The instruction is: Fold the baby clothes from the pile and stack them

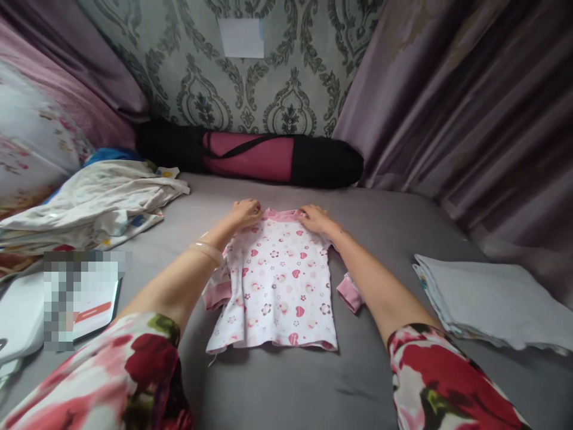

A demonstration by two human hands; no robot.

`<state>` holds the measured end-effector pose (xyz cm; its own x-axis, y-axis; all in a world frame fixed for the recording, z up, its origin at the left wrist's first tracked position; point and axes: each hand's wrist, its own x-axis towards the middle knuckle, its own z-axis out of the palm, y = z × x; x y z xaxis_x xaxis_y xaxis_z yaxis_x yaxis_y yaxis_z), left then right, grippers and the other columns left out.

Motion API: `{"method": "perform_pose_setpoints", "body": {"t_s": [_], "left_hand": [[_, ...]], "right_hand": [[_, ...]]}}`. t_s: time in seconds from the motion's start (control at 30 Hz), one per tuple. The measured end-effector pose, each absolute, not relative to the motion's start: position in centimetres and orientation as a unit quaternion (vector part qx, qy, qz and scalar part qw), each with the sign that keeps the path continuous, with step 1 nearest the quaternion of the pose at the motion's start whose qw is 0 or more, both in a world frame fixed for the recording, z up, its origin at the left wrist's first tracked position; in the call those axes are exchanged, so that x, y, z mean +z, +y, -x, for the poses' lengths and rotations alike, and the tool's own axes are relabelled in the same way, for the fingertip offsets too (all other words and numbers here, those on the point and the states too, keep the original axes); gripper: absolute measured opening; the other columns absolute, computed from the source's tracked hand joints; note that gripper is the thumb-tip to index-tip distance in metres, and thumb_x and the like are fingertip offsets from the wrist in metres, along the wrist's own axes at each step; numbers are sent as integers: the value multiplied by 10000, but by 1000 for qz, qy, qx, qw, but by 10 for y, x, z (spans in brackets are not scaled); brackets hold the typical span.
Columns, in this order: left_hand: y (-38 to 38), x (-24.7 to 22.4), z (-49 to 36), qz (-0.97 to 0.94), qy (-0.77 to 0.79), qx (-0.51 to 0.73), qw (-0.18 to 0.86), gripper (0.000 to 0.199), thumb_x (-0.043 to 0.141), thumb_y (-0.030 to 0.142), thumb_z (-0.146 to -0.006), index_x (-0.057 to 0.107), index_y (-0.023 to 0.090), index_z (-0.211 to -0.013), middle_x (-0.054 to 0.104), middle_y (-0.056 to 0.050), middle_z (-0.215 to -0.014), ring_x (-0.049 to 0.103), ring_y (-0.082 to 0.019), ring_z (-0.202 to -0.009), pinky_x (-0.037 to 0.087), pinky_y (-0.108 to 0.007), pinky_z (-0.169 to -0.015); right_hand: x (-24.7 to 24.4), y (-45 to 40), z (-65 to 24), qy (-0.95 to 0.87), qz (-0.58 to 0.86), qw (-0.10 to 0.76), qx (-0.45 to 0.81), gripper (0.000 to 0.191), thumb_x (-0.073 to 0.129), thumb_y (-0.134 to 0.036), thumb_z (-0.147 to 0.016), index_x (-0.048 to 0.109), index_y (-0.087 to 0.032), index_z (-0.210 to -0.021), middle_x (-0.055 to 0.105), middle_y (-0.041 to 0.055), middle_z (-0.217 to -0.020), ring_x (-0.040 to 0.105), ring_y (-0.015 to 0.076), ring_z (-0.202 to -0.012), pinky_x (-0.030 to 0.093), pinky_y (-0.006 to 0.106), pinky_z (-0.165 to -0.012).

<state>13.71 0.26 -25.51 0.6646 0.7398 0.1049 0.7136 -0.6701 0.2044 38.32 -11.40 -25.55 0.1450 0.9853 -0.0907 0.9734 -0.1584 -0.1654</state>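
Observation:
A small white long-sleeved shirt with pink trim, printed with hearts and flowers, lies spread on the grey bed sheet. Its collar points away from me and its hem towards me. At the shoulder left of the collar, my left hand has its fingers curled on the fabric. My right hand pinches the opposite shoulder beside the collar. Both pink cuffs show at the sides, and my right forearm covers part of one sleeve. A pale bangle circles my left wrist.
On the right lies a folded pale cloth. Crumpled patterned fabric sits at the left, above a phone-like device and a white object. A black and pink long bag rests against the wall, between purple curtains.

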Motion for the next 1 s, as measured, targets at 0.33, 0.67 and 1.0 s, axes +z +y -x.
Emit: {"method": "perform_pose_setpoints", "body": {"t_s": [0.33, 0.67, 1.0], "left_hand": [[11, -287, -160, -920, 363, 143, 33, 327, 365, 408, -975, 588, 169, -953, 647, -140, -990, 581, -267, -940, 383, -349, -770], [21, -296, -160, -918, 382, 102, -17, 363, 362, 445, -980, 556, 145, -1039, 610, -172, -1086, 561, -291, -1014, 389, -380, -852], [-52, -242, -216, -958, 218, 158, 97, 208, 412, 217, -904, 600, 191, -819, 646, -84, -872, 615, -225, -896, 460, -321, -819]], "right_hand": [[-270, -108, -358, -618, 777, 97, 68, 336, 357, -379, -1010, 554, -168, -1182, 535, 165, -1285, 467, 308, -1184, 341, 406, -970], [-235, -135, -368, -601, 781, 141, 101, 363, 403, -372, -998, 563, -203, -1275, 561, 127, -1318, 502, 254, -1224, 395, 344, -997], [-225, -298, -443, -292, 869, 277, 288, 242, 534, -293, -968, 630, -135, -811, 617, 25, -533, 557, 91, -445, 478, 178, -484]]}}
